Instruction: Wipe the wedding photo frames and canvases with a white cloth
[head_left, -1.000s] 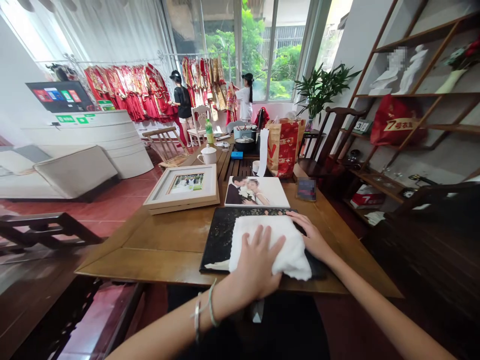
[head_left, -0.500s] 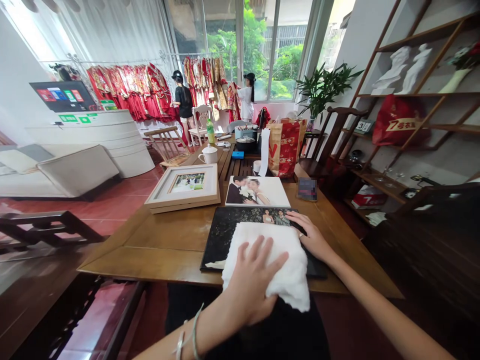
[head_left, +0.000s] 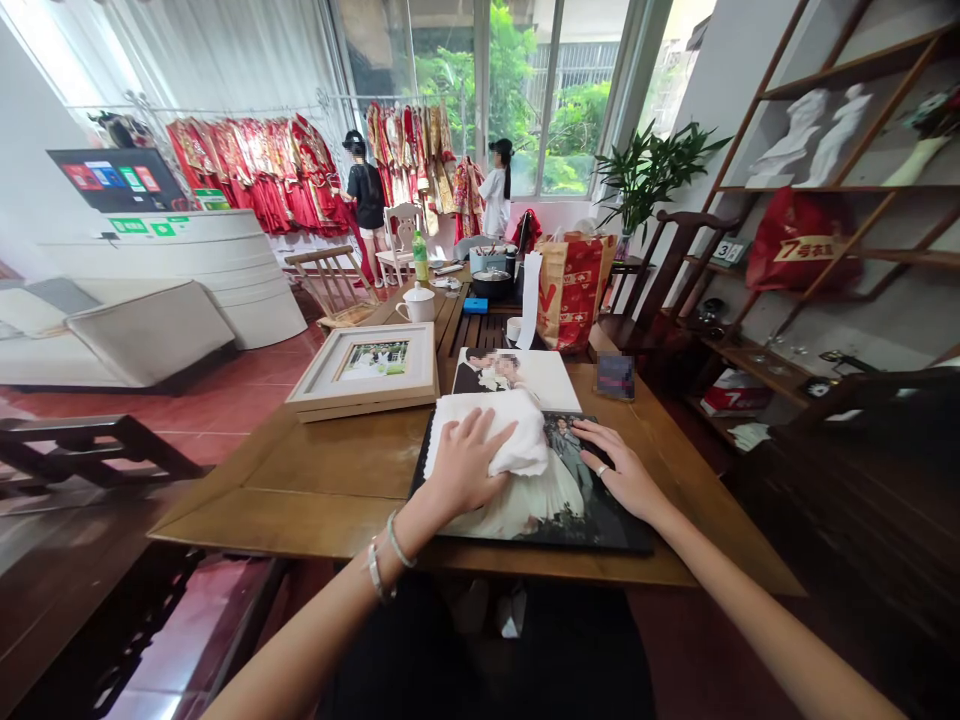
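A large dark wedding photo panel (head_left: 607, 520) lies flat near the front edge of the wooden table. On its upper left part my left hand (head_left: 469, 455) holds a white cloth (head_left: 525, 430) pressed down, the fingers spread over the fabric. Part of the picture is hidden under cloth and hand. With fingers stretched out, my right hand (head_left: 619, 470) rests on the panel's right side and holds nothing. Just behind it lies a lighter wedding photo (head_left: 547, 375). To the left sits a pale wooden picture frame (head_left: 360, 370) with a small photo inside.
Farther back on the table (head_left: 300, 490) are a white lidded mug (head_left: 417, 303), a blue box (head_left: 475, 305), a dark pot (head_left: 493, 284) and a red-and-tan paper bag (head_left: 574, 295). A small dark card (head_left: 614, 376) stands at the right. Two people are by the clothes racks.
My left hand and the white cloth have moved up and left across the panel, uncovering the pale dress and the panel's front edge. My right hand stays nearly in place.
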